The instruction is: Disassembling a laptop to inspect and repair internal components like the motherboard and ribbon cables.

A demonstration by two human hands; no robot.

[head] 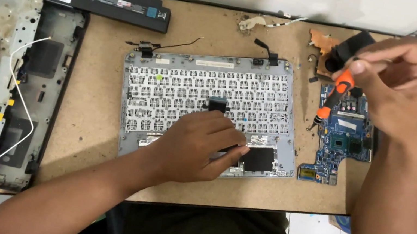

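Mid-disassembly: left hand (198,146) presses flat, fingers spread, on the laptop keyboard panel (209,109) — right hand (396,79) pinches an orange screwdriver (334,94); the next move probably needs the tip seated squarely.

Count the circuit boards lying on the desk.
1: the blue circuit board lies at the desk's right, beside the keyboard panel, under the right hand holding a screwdriver. Others may be hidden.

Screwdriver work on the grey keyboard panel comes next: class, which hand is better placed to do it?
Probably the right hand: it holds the orange screwdriver, while the left hand presses flat on the keyboard panel.
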